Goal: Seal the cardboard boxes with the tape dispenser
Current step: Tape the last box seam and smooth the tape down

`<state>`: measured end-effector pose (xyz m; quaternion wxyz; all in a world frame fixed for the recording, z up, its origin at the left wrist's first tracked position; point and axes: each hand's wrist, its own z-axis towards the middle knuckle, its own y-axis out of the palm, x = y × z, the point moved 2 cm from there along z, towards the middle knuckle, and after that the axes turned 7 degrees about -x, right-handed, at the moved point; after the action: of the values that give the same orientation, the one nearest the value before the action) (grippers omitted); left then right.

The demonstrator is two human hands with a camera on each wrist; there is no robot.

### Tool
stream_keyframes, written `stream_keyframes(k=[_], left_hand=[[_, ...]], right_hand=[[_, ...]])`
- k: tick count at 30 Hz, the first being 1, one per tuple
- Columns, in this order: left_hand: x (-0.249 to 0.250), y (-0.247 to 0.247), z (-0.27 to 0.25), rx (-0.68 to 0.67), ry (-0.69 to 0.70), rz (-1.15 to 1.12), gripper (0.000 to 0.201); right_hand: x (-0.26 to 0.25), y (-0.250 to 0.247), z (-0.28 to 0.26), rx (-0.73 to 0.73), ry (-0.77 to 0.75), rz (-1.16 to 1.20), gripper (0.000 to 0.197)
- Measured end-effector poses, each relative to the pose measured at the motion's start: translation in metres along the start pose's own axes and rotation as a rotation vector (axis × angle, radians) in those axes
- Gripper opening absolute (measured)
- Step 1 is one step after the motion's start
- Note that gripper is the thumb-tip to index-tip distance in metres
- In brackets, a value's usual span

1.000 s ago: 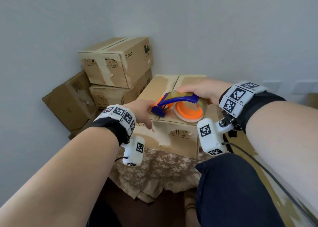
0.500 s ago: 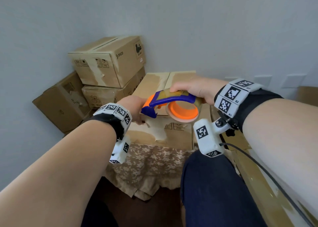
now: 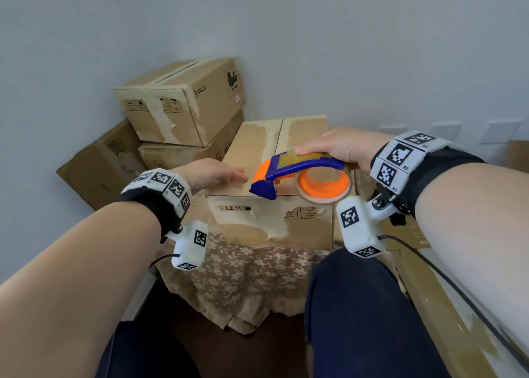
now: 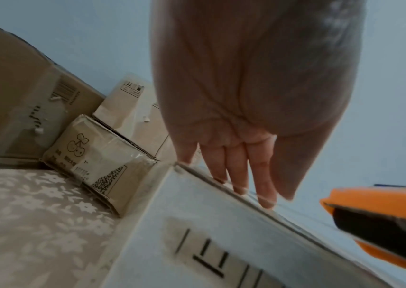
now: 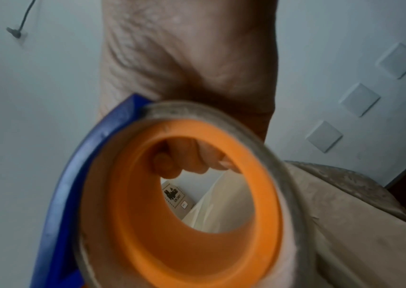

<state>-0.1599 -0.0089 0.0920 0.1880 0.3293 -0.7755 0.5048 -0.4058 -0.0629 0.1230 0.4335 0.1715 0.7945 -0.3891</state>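
Right hand (image 3: 340,148) grips tape dispenser (image 3: 300,174) over cardboard box (image 3: 272,217) near edge; left hand (image 3: 211,174) flat, fingers straight, on box top beside it.

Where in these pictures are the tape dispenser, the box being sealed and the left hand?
tape dispenser (image 3: 303,168): head view, on its blue handle.
box (image 3: 303,133): head view, on its top right flap.
left hand (image 4: 253,97): left wrist view, on the palm.
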Motion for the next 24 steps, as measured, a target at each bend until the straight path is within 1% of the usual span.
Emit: stream_keyframes(k=[2,3,4,6,8,10,14,17,21,23,24], left_hand=[[-0.005,0.000,0.001,-0.016,0.091,0.078,0.026],[-0.008,0.001,0.002,-0.016,0.112,0.122,0.025],[-0.010,0.002,0.003,-0.007,0.117,0.175,0.027],[-0.010,0.006,0.002,0.003,0.125,0.307,0.038],[-0.007,0.009,0.000,-0.009,0.122,0.408,0.046],[-0.005,0.010,-0.002,-0.021,0.121,0.462,0.046],[-0.002,0.012,-0.004,-0.022,0.102,0.539,0.045],[-0.003,0.008,-0.005,-0.002,0.082,0.591,0.044],[-0.012,-0.004,-0.002,0.043,-0.014,0.625,0.044],[-0.017,-0.012,0.000,0.108,-0.056,0.576,0.041],[-0.017,-0.015,-0.001,0.124,-0.055,0.517,0.039]], right_hand=[[-0.001,0.000,0.002,-0.011,0.014,-0.005,0.052],[-0.002,0.000,0.003,-0.017,0.021,-0.011,0.049],[-0.002,0.000,0.003,-0.024,0.031,-0.017,0.046],[-0.001,-0.002,0.004,-0.033,0.070,-0.016,0.039],[0.001,-0.002,0.001,-0.071,0.146,0.028,0.039],[0.001,-0.001,-0.002,-0.097,0.203,0.075,0.040],[-0.003,0.001,-0.001,-0.111,0.248,0.045,0.041],[-0.005,0.006,0.002,-0.116,0.240,0.097,0.040],[-0.014,0.022,0.004,-0.092,0.181,0.125,0.037],[-0.024,0.037,0.009,-0.071,0.123,0.136,0.035],[-0.029,0.046,0.012,-0.067,0.100,0.125,0.034]])
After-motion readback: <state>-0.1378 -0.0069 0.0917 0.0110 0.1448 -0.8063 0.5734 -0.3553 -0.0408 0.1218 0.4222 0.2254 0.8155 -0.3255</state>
